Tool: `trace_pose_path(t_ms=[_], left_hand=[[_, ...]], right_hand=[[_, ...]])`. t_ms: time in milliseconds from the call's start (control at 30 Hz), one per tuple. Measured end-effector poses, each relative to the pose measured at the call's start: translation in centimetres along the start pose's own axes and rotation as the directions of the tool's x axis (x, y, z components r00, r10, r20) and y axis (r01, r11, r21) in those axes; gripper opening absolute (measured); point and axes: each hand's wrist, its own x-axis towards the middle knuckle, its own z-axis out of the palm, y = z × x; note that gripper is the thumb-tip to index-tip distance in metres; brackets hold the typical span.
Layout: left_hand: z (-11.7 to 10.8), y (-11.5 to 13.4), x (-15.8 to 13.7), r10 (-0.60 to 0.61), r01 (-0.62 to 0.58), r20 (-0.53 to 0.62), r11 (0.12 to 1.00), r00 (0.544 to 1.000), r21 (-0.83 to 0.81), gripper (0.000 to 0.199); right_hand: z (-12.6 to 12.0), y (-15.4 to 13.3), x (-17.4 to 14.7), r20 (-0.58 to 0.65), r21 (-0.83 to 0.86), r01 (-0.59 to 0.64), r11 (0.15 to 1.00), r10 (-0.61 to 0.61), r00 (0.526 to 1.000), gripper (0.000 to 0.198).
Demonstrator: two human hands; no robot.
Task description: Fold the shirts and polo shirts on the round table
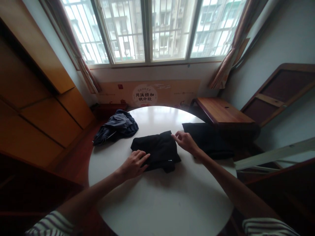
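Note:
A folded black garment lies on the round white table, with a small white mark near its lower right edge. My left hand rests on the garment's lower left part, fingers stretched out and slightly apart. At the upper right corner, my right hand pinches the cloth between thumb and fingers. A second dark folded garment sits just beyond my right hand, partly behind the wrist. To the far left is a crumpled dark blue-grey garment in a loose heap.
Behind the table stand a wooden side table and a leaning framed panel. Wooden cabinets are on the left. A barred window with curtains is ahead, above a printed banner.

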Motion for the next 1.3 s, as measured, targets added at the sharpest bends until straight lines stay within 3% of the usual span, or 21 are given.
trace_pose_path(t_ms=[67, 167, 267, 433, 500, 567, 633, 700, 833, 900, 1033, 1167, 1300], left_hand=[[0.0, 0.1, -0.2, 0.014, -0.013, -0.024, 0.999, 1.0, 0.046, 0.036], [0.1, 0.3, -0.4, 0.074, -0.07, -0.038, 0.993, 0.997, 0.097, 0.035], [0.5, 0.5, -0.8, 0.156, -0.15, -0.044, 0.982, 0.987, 0.116, 0.035], [-0.5, -0.2, -1.4, 0.15, -0.151, -0.037, 0.988, 0.988, -0.026, 0.028], [-1.5, -1.6, -1.2, 0.049, -0.055, -0.056, 0.991, 0.997, -0.122, 0.027], [-2.4, -3.8, -0.7, -0.141, 0.119, -0.109, 0.975, 0.984, -0.187, 0.029], [-2.6, -6.2, 0.1, -0.337, 0.291, -0.152, 0.92, 0.929, -0.262, 0.031], [-2.1, -8.4, 0.9, -0.482, 0.408, -0.139, 0.837, 0.865, -0.364, 0.034], [0.4, -10.8, 2.0, -0.684, 0.598, 0.04, 0.606, 0.728, -0.525, 0.052], [1.5, -11.3, 2.2, -0.725, 0.642, 0.098, 0.528, 0.682, -0.556, 0.054], [2.1, -12.0, 2.0, -0.764, 0.646, 0.087, 0.472, 0.64, -0.601, 0.047], [1.4, -12.3, 2.1, -0.757, 0.655, 0.149, 0.429, 0.636, -0.622, 0.043], [0.8, -12.3, 3.4, -0.741, 0.676, 0.159, 0.474, 0.652, -0.564, 0.033]], right_hand=[[-0.4, -0.7, -0.5, 0.102, -0.159, -0.002, 0.987, 0.019, 0.995, 0.05], [-0.4, -1.0, -1.1, 0.242, -0.174, 0.06, 0.983, -0.017, 0.97, 0.049], [-0.2, -0.3, -1.4, 0.225, -0.113, 0.103, 0.988, -0.076, 0.971, 0.039], [-0.4, 1.3, -1.0, 0.279, -0.137, 0.053, 0.989, -0.013, 0.96, 0.037], [-0.6, 1.5, -0.3, 0.24, -0.159, 0.038, 0.987, 0.001, 0.971, 0.037], [-0.7, 1.3, 0.8, 0.126, -0.2, 0.014, 0.98, 0.011, 0.992, 0.039], [-0.6, 1.0, 2.2, 0.042, -0.23, -0.027, 0.973, 0.038, 0.998, 0.042], [-0.1, 0.6, 3.7, 0.048, -0.216, -0.068, 0.974, 0.08, 0.996, 0.044], [1.2, 0.1, 5.8, 0.13, -0.111, -0.073, 0.991, 0.087, 0.988, 0.042], [1.6, 0.1, 6.2, 0.126, -0.09, -0.054, 0.994, 0.065, 0.99, 0.042], [1.7, 0.9, 6.3, 0.09, -0.088, -0.035, 0.996, 0.042, 0.995, 0.044], [1.8, 1.9, 5.8, 0.059, -0.075, -0.042, 0.996, 0.047, 0.997, 0.049], [2.2, 2.3, 6.0, 0.052, -0.028, -0.054, 0.998, 0.056, 0.997, 0.044]])
